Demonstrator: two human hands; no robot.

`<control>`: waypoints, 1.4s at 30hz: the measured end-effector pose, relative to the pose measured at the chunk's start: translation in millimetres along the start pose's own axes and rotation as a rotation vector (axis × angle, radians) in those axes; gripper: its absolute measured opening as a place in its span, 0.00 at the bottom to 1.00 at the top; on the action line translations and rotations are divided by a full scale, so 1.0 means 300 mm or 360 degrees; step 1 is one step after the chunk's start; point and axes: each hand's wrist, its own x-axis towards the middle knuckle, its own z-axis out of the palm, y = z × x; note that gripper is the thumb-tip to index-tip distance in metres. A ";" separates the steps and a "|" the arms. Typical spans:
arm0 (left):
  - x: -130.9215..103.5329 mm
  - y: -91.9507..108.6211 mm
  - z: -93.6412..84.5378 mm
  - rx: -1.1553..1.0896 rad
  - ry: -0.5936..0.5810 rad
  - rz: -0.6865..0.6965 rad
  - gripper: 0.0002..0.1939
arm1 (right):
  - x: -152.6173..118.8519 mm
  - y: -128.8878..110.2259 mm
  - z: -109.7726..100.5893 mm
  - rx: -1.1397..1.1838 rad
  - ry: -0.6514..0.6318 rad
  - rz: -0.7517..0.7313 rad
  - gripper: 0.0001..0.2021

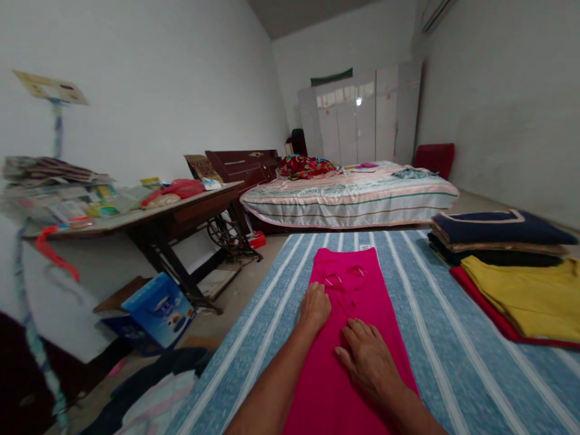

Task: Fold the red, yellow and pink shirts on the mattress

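A bright pink garment (362, 308), folded into a long strip, lies on the blue striped bed cover (254, 344). Near its far end are two small cut-out details with pale edges. At the strip's left edge, my left hand (316, 307) has its fingers curled onto the cloth, with the fingertips partly hidden. My right hand (368, 356) rests palm down on the middle of the garment, fingers stretched forward and the thumb apart.
To the right are folded yellow clothing (525, 296) on red cloth and a dark folded stack (498, 229). A sewing-machine table (181, 208) stands left, above a blue box (161, 311). Another bed (348, 196) is beyond.
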 end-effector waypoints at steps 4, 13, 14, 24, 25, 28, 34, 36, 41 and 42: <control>0.147 0.004 0.085 -0.0152 0.0206 -0.0156 0.22 | -0.012 0.028 0.058 0.0008 0.0145 -0.0031 0.12; 0.239 -0.056 0.193 -0.0598 0.0457 -0.0282 0.23 | -0.013 0.159 0.118 -0.0203 0.0439 -0.0551 0.16; 0.238 -0.062 0.199 -0.0666 0.0492 -0.0284 0.23 | 0.006 0.157 0.093 -0.0215 0.0443 -0.0553 0.15; 0.239 -0.099 0.233 -0.0968 0.0604 -0.0241 0.23 | 0.567 0.182 -0.020 -0.0564 -0.0314 -0.0115 0.12; 0.239 -0.100 0.237 -0.0968 0.0605 -0.0240 0.23 | 0.598 0.198 0.006 -0.0515 -0.0341 -0.0112 0.11; 0.241 -0.097 0.248 -0.0962 0.0621 -0.0253 0.23 | 0.650 0.256 0.072 -0.0343 -0.0286 -0.0032 0.08; 0.235 -0.088 0.247 -0.0929 0.0619 -0.0284 0.24 | 0.696 0.419 0.077 -0.0080 0.0045 0.0368 0.13; 0.232 -0.088 0.243 -0.0891 0.0603 -0.0276 0.24 | 0.693 0.463 0.080 0.0040 0.0112 0.0433 0.14; 0.222 -0.080 0.236 -0.0618 0.0471 -0.0198 0.25 | 0.644 0.503 0.124 0.0281 0.0218 0.0420 0.14; 0.218 -0.076 0.232 -0.0542 0.0420 -0.0166 0.25 | 0.633 0.505 0.131 0.0316 0.0256 0.0429 0.14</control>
